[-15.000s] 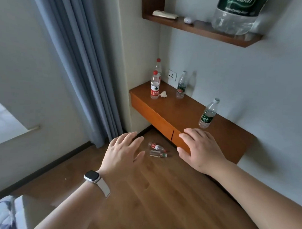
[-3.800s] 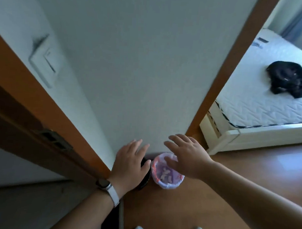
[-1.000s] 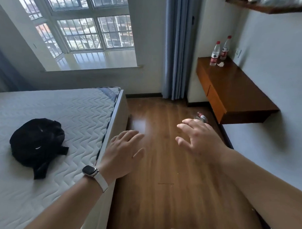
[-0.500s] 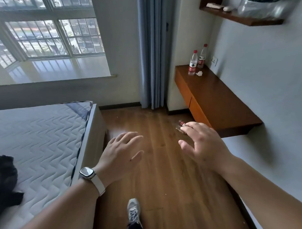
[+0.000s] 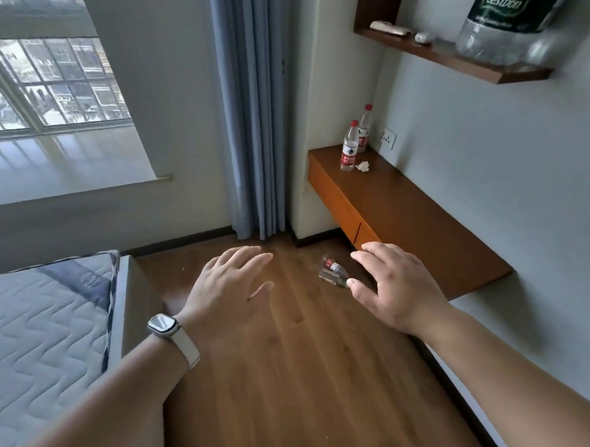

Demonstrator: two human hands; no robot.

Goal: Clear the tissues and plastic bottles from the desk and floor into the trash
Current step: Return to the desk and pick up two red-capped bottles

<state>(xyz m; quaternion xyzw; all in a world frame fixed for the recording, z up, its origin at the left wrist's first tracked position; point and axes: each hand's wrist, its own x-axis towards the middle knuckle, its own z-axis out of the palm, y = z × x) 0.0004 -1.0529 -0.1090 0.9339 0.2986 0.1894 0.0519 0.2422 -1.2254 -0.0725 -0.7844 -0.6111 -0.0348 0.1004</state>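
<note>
Fingers spread, empty: left hand [image 5: 231, 288] and right hand [image 5: 398, 290]. Two floor bottles [image 5: 332, 271] lie below the desk [image 5: 404, 207] front edge; judged light, slick, crushable; grasp mid-body. Upright bottles [image 5: 351, 148] and tissue [image 5: 363, 166] occupy desk's far end.

You see a glossy wood floor [image 5: 298, 374], a smooth wooden desk [image 5: 404, 207], clear plastic bottles [image 5: 349, 148], and a crumpled paper tissue [image 5: 363, 166].

Bottles upright on the desk [image 5: 404, 210]: 2, front bottle [image 5: 349, 148] and rear bottle [image 5: 365, 127]. Crumpled tissue [image 5: 363, 166]: 1. Bottles lying on the floor [image 5: 298, 374]: 2, far floor bottle [image 5: 332, 264] and near floor bottle [image 5: 330, 278]. Large bottle [image 5: 504, 33] on the shelf [image 5: 459, 62]: 1. Hands: 2, left hand [image 5: 229, 288] and right hand [image 5: 398, 287].
</note>
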